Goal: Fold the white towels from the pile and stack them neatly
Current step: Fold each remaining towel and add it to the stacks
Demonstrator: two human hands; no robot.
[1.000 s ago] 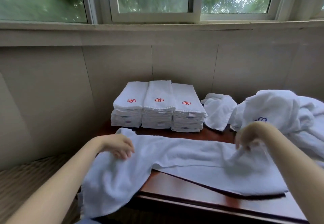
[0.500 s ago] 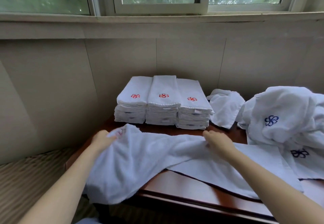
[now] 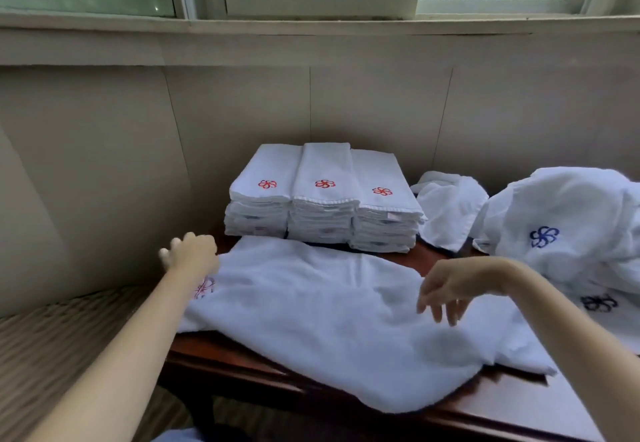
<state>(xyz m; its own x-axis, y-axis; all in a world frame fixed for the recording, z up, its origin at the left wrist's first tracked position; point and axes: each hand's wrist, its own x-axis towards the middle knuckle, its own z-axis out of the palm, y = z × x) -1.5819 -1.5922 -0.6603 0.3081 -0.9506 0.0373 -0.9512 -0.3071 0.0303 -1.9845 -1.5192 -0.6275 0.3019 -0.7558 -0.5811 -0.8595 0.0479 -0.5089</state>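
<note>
A white towel [image 3: 311,310] with a red flower mark lies doubled over across the front of the dark wooden table [image 3: 242,365]. My left hand [image 3: 188,254] is at the towel's far left corner, fingers loosely spread, with no cloth seen in it. Hovering just above the towel's right half, my right hand [image 3: 446,291] has its fingers hanging down and holds nothing. Behind the towel stand three stacks of folded towels [image 3: 325,199] with red marks. The pile of unfolded towels [image 3: 571,230] with blue marks sits at the right.
One crumpled white towel [image 3: 450,209] lies between the stacks and the pile. A beige panelled wall and a window sill close off the back. Left of the table is a low woven surface [image 3: 52,337]. The table's front edge runs under the towel.
My right hand carried the towel's right end over to the left, let it go and lifted off. My left hand slid out to the towel's left corner.
</note>
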